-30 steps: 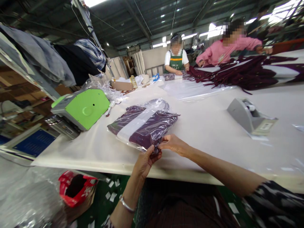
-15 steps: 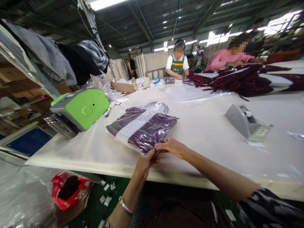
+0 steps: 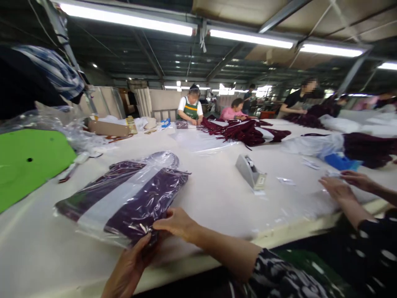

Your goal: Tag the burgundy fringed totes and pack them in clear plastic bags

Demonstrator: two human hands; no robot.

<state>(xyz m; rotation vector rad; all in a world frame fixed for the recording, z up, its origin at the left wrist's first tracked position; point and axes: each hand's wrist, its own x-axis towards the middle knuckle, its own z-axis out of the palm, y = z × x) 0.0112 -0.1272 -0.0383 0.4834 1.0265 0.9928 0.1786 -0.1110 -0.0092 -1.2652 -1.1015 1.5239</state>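
- Head view, far left: the green machine [image 3: 27, 165] sits at the table's left edge, off to the side of your working spot, with crinkled clear plastic [image 3: 62, 128] heaped behind it. A small pen-like tool [image 3: 72, 167] lies just beside it, within reach of your left arm.
- The bagged garment [image 3: 124, 196] lies flat on the white table [image 3: 217, 198], slanted away from you, its near corner at the table's edge. That angle puts the bag's end right at your hands, probably so you can work the opening without lifting the whole packet. The dark purple fabric inside shows a pale band across its middle.
- Your left hand [image 3: 133, 260] comes up from below the table edge, thumb and fingers pinching the near corner of the plastic bag; the grip looks closed on the film, not the fabric.
- Your right hand [image 3: 176, 223] rests just above that same corner, fingers curled together and pressing on the bag's end, touching the plastic directly opposite your left. The two hands meet at one point, which suggests you are holding the bag's mouth taut between them.
- Mid-table, the grey tape dispenser [image 3: 249, 171] stands apart from the bag, to your right.
- Further back, loose purple garments [image 3: 245, 130] lie piled before a person in a green apron [image 3: 190, 109].
- Far right, a co-worker's hands [image 3: 344, 186] hover over clear film at the table's edge.
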